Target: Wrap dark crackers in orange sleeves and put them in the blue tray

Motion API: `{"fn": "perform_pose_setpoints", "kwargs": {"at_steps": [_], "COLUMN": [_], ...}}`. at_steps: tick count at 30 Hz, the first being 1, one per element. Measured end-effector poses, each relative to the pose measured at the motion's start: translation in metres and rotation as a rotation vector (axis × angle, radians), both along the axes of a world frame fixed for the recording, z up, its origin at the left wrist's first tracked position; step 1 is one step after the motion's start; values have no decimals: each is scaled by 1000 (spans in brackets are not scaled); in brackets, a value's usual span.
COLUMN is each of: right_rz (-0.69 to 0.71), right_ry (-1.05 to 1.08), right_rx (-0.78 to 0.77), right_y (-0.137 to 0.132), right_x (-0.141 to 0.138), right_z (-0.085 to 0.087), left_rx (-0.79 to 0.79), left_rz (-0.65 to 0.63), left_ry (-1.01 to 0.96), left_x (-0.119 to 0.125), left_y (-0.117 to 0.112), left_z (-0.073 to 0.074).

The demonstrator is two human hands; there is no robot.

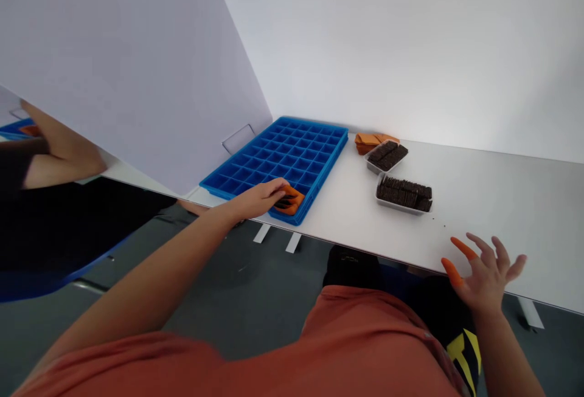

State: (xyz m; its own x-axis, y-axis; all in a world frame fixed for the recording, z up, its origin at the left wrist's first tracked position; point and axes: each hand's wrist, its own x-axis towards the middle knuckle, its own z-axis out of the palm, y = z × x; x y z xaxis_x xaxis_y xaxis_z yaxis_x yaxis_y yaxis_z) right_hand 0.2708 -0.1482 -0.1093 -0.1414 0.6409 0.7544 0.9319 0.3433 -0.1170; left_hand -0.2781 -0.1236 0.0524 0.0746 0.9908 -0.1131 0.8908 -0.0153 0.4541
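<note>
My left hand (262,197) reaches to the near right corner of a blue compartment tray (296,148). Its fingers, some with orange fingertip covers, are curled over a dark biscuit in an orange wrapper (289,201) at that corner. My right hand (484,269) hovers at the white table's near edge (502,202) with its fingers spread and nothing in it. Orange covers sit on its thumb and index finger. Two clear trays of dark biscuits, one nearer (404,194) and one farther (387,155), lie right of the blue tray.
A small stack of orange wrappers (371,140) lies behind the farther biscuit tray. A white partition (137,62) stands left of the blue tray. Beyond it, another person's arm (50,154) rests by another blue tray.
</note>
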Motion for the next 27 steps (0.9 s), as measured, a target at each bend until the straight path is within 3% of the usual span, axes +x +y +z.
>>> {"fn": "perform_pose_setpoints", "kwargs": {"at_steps": [4,11,15,20,24,27], "right_rz": [21,47,46,35,49,99], "right_ry": [-3,-23,-33,-44,-46,-66], "right_rx": [1,38,47,13,-34,-84], "right_y": [0,1,1,1,0,-2], "right_x": [-2,-3,-4,-3,-1,2], "right_z": [3,6,6,2,-2,-2], "left_rx": [-110,-235,-154,-102,-91,-241], "left_rz": [-106,-235,-313,-289,-303,-304], "left_ry": [-66,107,183,288,290,287], "left_x": [6,15,17,21,27,29], "left_y": [-5,3,6,3,-1,5], "left_z": [4,2,-7,-12,-6,8]}}
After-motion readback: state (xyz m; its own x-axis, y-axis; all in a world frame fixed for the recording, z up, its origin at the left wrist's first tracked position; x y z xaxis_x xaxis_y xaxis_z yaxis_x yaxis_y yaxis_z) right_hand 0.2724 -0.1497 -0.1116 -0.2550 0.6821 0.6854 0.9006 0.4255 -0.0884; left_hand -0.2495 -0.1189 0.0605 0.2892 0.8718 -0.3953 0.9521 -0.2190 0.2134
